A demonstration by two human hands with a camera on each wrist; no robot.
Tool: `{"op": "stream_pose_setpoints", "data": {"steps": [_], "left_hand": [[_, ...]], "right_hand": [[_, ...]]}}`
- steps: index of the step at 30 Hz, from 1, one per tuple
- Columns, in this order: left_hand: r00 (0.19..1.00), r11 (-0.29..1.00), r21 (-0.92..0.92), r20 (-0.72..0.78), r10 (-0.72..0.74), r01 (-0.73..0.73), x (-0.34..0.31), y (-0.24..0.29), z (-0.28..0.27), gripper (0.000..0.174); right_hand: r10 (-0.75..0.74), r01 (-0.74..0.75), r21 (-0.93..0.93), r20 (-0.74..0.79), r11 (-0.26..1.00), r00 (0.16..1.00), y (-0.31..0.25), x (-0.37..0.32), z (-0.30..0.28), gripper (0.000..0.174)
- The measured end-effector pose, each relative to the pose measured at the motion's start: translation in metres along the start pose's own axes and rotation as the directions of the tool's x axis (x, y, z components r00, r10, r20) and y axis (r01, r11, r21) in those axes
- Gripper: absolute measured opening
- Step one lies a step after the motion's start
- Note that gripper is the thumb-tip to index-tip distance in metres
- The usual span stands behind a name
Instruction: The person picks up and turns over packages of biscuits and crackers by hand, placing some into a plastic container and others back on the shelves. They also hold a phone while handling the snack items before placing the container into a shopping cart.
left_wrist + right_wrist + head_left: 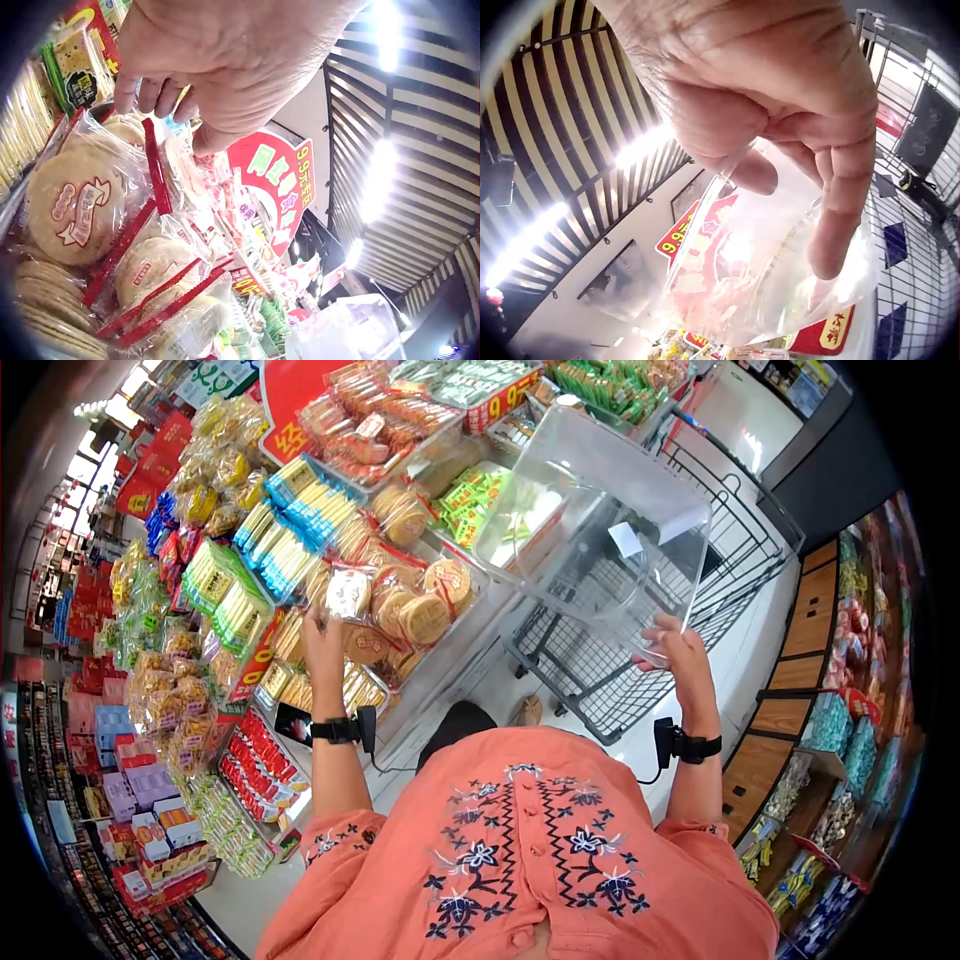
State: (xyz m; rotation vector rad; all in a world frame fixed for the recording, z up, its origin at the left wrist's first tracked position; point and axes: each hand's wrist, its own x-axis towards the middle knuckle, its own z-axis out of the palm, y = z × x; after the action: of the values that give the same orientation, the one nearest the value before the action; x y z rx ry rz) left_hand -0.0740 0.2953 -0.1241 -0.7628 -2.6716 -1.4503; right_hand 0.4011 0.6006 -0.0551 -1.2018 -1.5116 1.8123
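My left hand (322, 650) is over a clear bin of round, flat biscuits in clear packs. Its fingers and thumb pinch a biscuit pack (348, 595) with a white label; the grip is partly hidden behind the fingers in the left wrist view. Close by lie more biscuit packs (75, 206) with red edges. On the other side, my right hand (683, 660) grips the near rim of a clear plastic bin (620, 470). The bin is tilted above the shopping cart, and a small white label shows on it. The right thumb (754, 172) lies against the rim in the right wrist view.
A wire shopping cart (600, 680) stands under the clear bin, at the right. Snack bins fill the display on the left, with blue packs (310, 500) and green packs (225, 595) beside the biscuits. Wooden shelves (785, 660) of goods line the far right.
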Motion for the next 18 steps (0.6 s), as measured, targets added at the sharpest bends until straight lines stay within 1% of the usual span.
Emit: {"op": "stream_pose_setpoints", "data": {"steps": [1, 4, 5, 8, 9, 11, 13, 14, 16, 18], "left_hand": [[1.0, 1.0, -0.015, 0.019, -0.004, 0.004, -0.001, 0.002, -0.002, 0.056], [1.0, 1.0, 0.022, -0.008, 0.004, -0.004, -0.007, 0.02, -0.006, 0.055], [1.0, 1.0, 0.009, -0.002, 0.024, -0.024, -0.006, 0.019, -0.008, 0.054], [1.0, 0.999, -0.025, 0.011, -0.029, 0.029, -0.005, 0.038, -0.019, 0.052], [0.998, 0.998, 0.041, -0.037, 0.051, -0.05, 0.0, 0.034, -0.02, 0.051], [1.0, 0.998, -0.066, -0.022, 0.01, -0.012, 0.006, 0.024, -0.022, 0.05], [0.999, 0.989, -0.14, 0.003, -0.049, 0.049, 0.01, 0.035, -0.032, 0.048], [1.0, 0.991, -0.129, 0.002, -0.014, 0.014, 0.016, 0.024, -0.034, 0.045], [1.0, 0.996, -0.085, 0.012, -0.022, 0.022, 0.024, 0.029, -0.045, 0.047], [0.999, 0.998, -0.06, 0.04, 0.01, -0.008, 0.036, 0.02, -0.051, 0.046]], "right_hand": [[0.009, -0.009, 0.009, -0.007, 1.0, 1.0, -0.003, 0.007, 0.006, 0.061], [-0.006, 0.007, -0.07, 0.02, 0.997, 1.0, -0.023, 0.024, 0.025, 0.06], [-0.025, 0.024, -0.057, -0.01, 0.998, 1.0, -0.027, 0.029, 0.034, 0.06], [0.01, -0.011, -0.088, -0.007, 0.996, 1.0, -0.048, 0.041, 0.058, 0.06], [0.008, -0.009, -0.083, -0.008, 0.996, 1.0, -0.047, 0.049, 0.062, 0.06], [0.013, -0.013, -0.074, -0.006, 0.997, 1.0, -0.048, 0.062, 0.07, 0.059], [0.013, -0.014, -0.071, -0.007, 0.997, 1.0, -0.045, 0.073, 0.08, 0.058], [0.021, -0.021, -0.065, -0.013, 0.998, 1.0, -0.042, 0.081, 0.083, 0.056], [0.027, -0.028, -0.082, -0.008, 0.996, 1.0, -0.043, 0.09, 0.092, 0.054], [0.04, -0.041, -0.103, -0.012, 0.994, 0.999, -0.046, 0.096, 0.101, 0.052]]}}
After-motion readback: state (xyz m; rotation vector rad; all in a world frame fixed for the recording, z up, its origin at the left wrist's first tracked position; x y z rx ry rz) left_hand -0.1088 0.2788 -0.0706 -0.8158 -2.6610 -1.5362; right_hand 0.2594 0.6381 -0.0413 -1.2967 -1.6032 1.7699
